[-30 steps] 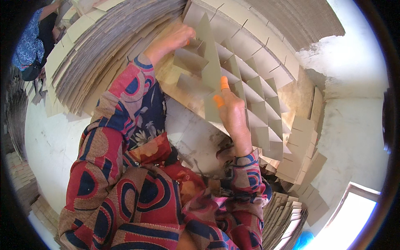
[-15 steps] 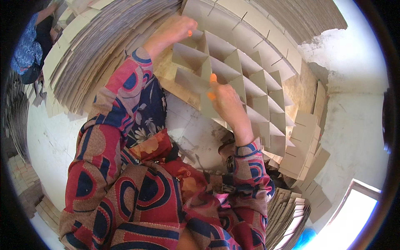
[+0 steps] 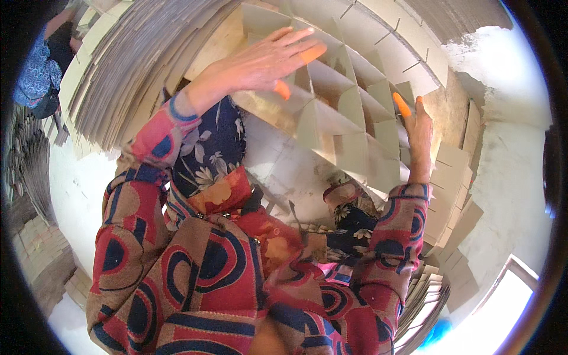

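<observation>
Head view shows our left hand (image 3: 266,62), thumb apart from its fingers (two orange covers), over the cardboard grid (image 3: 338,116). Our right hand (image 3: 420,131), fingertips parted, is at its right edge; we cannot tell its grip. Beyond stands slotted cardboard (image 3: 370,28).

One head-worn fisheye looks down, close over the patterned jacket (image 3: 245,305) at six o'clock, cardboard grid (image 3: 349,109) at one.

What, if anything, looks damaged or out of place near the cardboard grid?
The wall right of the slotted cardboard stack looks damaged: its white coating ends raggedly beside a bare-looking grey patch. The cardboard grid shows no clear damage.
</observation>
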Demonstrator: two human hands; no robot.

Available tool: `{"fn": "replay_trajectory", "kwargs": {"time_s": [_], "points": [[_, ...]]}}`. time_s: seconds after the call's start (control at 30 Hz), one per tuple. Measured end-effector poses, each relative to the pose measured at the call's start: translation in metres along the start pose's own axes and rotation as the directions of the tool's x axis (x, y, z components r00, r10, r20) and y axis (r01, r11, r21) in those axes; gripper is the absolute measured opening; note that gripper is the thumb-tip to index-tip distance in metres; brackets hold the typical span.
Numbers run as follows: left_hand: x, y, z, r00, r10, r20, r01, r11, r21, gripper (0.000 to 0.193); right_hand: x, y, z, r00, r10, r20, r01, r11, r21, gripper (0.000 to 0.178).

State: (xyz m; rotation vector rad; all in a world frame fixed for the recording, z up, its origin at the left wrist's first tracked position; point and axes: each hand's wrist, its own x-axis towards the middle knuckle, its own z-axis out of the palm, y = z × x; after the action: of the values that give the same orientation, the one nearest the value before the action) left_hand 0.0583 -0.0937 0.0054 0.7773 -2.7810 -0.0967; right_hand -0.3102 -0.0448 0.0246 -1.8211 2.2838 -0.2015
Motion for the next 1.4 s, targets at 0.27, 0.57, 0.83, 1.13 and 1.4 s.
{"fn": "replay_trajectory", "kwargs": {"time_s": [0.27, 0.57, 0.83, 1.13, 1.4], "points": [[0.024, -0.042, 0.033, 0.994, 0.095, 0.058, -0.078, 0.968, -0.237, 0.066, -0.094, -0.053, 0.042, 0.914, -0.404, 0.023, 0.402, 0.914, 0.055, 0.035], [-0.001, -0.032, 0.048, 0.987, 0.114, -0.116, -0.136, 0.97, -0.201, 0.011, -0.085, -0.032, 0.06, 0.848, -0.525, -0.076, 0.51, 0.846, -0.155, 0.01], [-0.062, 0.054, -0.125, 0.918, 0.072, -0.389, 0.085, 0.925, 0.371, 0.021, -0.147, -0.084, -0.026, 0.658, -0.558, -0.506, 0.409, 0.829, -0.381, 0.052], [-0.165, -0.047, -0.18, 0.795, -0.191, -0.576, 0.596, 0.42, 0.684, 0.033, -0.158, 0.001, -0.063, 0.64, -0.476, -0.603, 0.088, 0.825, -0.558, 0.039], [-0.151, -0.051, -0.151, 0.761, -0.305, -0.572, 0.622, 0.592, 0.513, 0.055, -0.156, 0.108, -0.039, 0.783, -0.175, -0.597, -0.039, 0.944, -0.328, 0.028]]}}
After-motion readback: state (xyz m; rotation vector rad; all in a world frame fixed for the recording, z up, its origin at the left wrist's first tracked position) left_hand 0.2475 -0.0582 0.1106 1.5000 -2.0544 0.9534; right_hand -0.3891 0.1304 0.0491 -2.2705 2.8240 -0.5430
